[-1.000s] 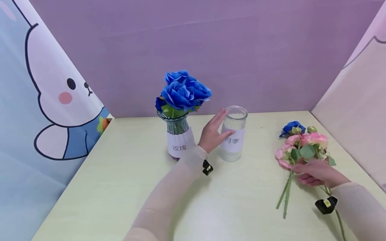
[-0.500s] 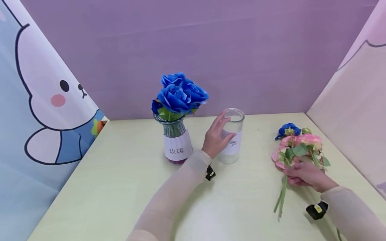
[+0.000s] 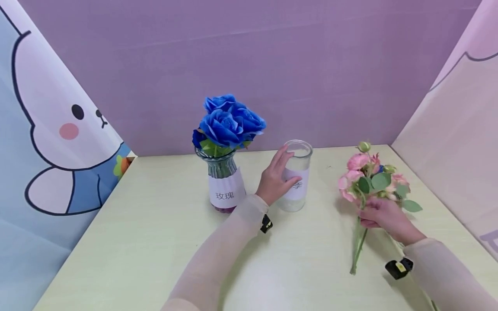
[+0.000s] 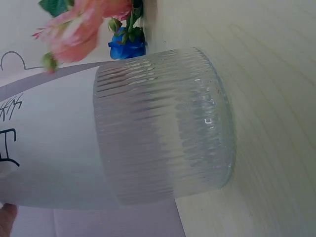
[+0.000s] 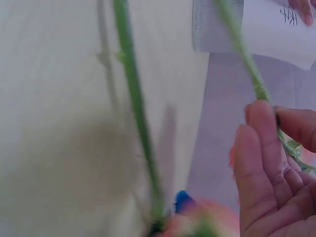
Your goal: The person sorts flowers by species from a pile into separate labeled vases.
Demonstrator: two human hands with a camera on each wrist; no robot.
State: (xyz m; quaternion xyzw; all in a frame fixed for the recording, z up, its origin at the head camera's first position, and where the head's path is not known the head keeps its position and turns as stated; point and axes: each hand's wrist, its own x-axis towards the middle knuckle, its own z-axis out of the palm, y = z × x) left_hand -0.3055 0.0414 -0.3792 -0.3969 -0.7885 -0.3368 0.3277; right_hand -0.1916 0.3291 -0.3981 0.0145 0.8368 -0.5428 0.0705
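My left hand (image 3: 274, 181) holds the left side of a clear glass vase (image 3: 294, 204), thumb over its white paper label and fingers near the rim. The vase stands upright with no flowers in it; its ribbed base fills the left wrist view. To the right, my right hand (image 3: 389, 218) pinches the green stem (image 5: 247, 59) of a pink flower (image 3: 355, 163) between thumb and fingers, its blooms tilted away. Behind it are more pink blooms (image 3: 398, 179), and a blue rose (image 4: 127, 45) that is mostly hidden in the head view.
A ribbed glass vase (image 3: 221, 167) with a white label holds several blue roses (image 3: 223, 126) left of my left hand. The pale table (image 3: 136, 242) meets a purple backdrop (image 3: 175, 86) behind. Another green stem (image 5: 136, 94) crosses the right wrist view.
My right hand has closed on the pink flower's stem and lifted it, shifting slightly left, blooms rising. My left hand has settled closer around the clear vase, which stays in place.
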